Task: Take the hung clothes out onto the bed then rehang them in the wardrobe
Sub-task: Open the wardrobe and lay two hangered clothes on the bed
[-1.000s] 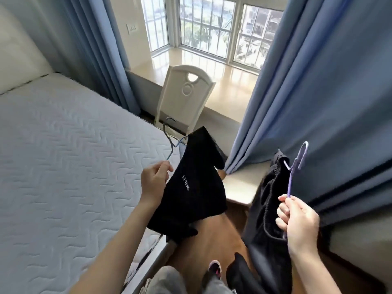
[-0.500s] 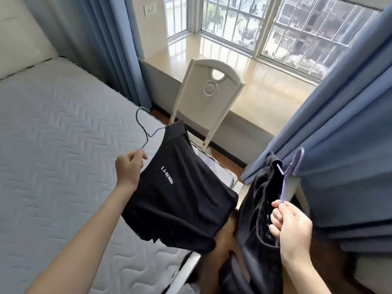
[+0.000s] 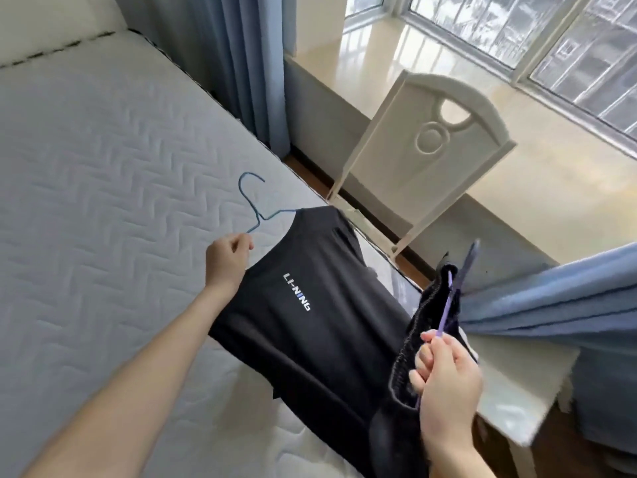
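Observation:
My left hand [image 3: 227, 260] grips a blue wire hanger [image 3: 253, 205] carrying a black T-shirt [image 3: 310, 315] with white lettering; the shirt hangs spread over the right edge of the bare quilted mattress [image 3: 103, 201]. My right hand [image 3: 444, 377] is closed on the stem of a purple hanger [image 3: 455, 298] that holds a dark ribbed-waist garment [image 3: 417, 339], hanging beside the bed's edge. The lower part of that garment is hidden behind my right wrist. No wardrobe is in view.
A white chair [image 3: 427, 146] stands between the bed and the window ledge [image 3: 551, 188]. Blue curtains [image 3: 255, 63] hang at the left of the window, and another curtain [image 3: 551, 298] at the right. A white bedside surface [image 3: 517, 381] sits under my right hand.
My left hand has carried the T-shirt on its hanger leftward over the mattress, and it hangs flatter. The view has swung toward the bed. My right hand keeps its grip.

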